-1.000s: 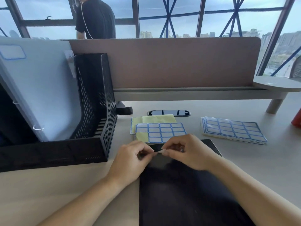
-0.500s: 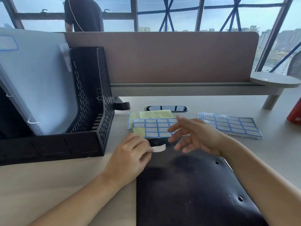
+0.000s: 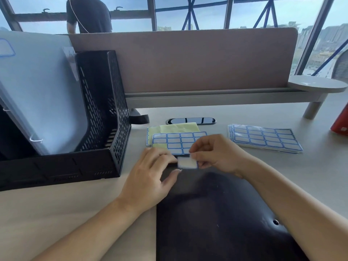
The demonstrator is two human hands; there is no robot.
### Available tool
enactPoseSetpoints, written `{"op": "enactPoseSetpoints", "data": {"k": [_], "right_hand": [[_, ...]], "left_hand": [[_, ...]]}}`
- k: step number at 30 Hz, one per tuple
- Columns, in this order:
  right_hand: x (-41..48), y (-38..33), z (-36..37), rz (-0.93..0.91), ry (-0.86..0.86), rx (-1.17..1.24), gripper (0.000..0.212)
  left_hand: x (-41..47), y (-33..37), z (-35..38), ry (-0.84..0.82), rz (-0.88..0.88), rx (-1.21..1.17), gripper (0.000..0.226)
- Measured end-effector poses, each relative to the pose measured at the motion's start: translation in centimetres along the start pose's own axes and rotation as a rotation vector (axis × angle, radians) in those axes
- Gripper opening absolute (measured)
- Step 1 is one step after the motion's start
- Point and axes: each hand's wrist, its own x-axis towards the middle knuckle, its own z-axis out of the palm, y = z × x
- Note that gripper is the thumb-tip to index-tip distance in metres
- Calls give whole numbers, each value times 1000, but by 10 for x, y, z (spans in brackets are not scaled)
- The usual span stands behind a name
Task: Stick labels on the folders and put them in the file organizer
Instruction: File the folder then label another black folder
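Note:
A black folder (image 3: 216,213) lies flat on the desk in front of me. A small white label with a blue border (image 3: 187,162) sits at the folder's far left corner. My right hand (image 3: 216,153) pinches the label's right edge with thumb and forefinger. My left hand (image 3: 150,174) rests on the folder's left edge, its fingers touching the label's left side. Just beyond my hands lies a partly used label sheet (image 3: 175,142) on yellow backing. At the left stands the black mesh file organizer (image 3: 105,110), with a pale blue labelled folder (image 3: 37,91) leaning inside it.
A stack of label sheets (image 3: 263,137) lies to the right. A red object (image 3: 341,121) shows at the right edge. A brown desk divider (image 3: 188,59) with a grey shelf runs across the back, with a cable port (image 3: 191,121) before it. A person stands beyond the divider.
One second ago both hands pinched the label together. My right hand then let go and opened, and has now come back to pinch the label, which faces up at the folder's corner.

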Motion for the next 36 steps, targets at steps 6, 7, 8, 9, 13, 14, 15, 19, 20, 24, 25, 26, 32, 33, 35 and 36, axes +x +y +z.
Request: {"op": "enactPoseSetpoints", "data": {"k": [6,7,8,9,13,14,15,19,20,24,25,26,32,33,35,36], "right_hand": [[10,2,-16,-83,218,7,9],[11,3,-17,-86,227,-3,9],[11,3,-18,-87,230,-15,8],[11,4,-17,-83,230,-24,8],[10,5,-12,-70,202,8,11],[9,4,-11,-65,194,27,12],[8,4,-10,-62,188,42,12],[6,2,-9,-74,207,53,14],[6,2,-10,-74,215,55,14],[6,2,-11,-65,220,81,12],[7,1,-11,-61,211,82,11],[6,0,-10,-53,197,80,11],[-13,-30,-10,33,-25,162,8],[-18,-37,-10,27,-72,171,8],[-26,-47,-8,2,-116,105,8],[-28,-49,-4,-2,-120,74,8]], "left_hand": [[-1,-8,1,-227,-651,43,44],[-1,-9,2,-272,-714,26,42],[-1,-10,3,-308,-749,-1,40],[0,-11,4,-334,-777,-38,38],[6,-11,3,-295,-882,-292,27],[8,-11,2,-237,-909,-398,28],[10,-10,0,-180,-941,-515,31],[19,-3,-3,1,-1155,-1017,42],[19,-2,-2,36,-1229,-1142,45],[19,3,-1,-115,-1311,-1410,33],[18,5,-1,-173,-1281,-1391,29],[18,7,-1,-200,-1261,-1364,30],[16,-1,-8,-250,-1233,-1466,50],[15,-1,-8,-283,-1220,-1515,55],[12,3,-9,-381,-1178,-1592,61],[11,6,-9,-434,-1148,-1614,64]]}}
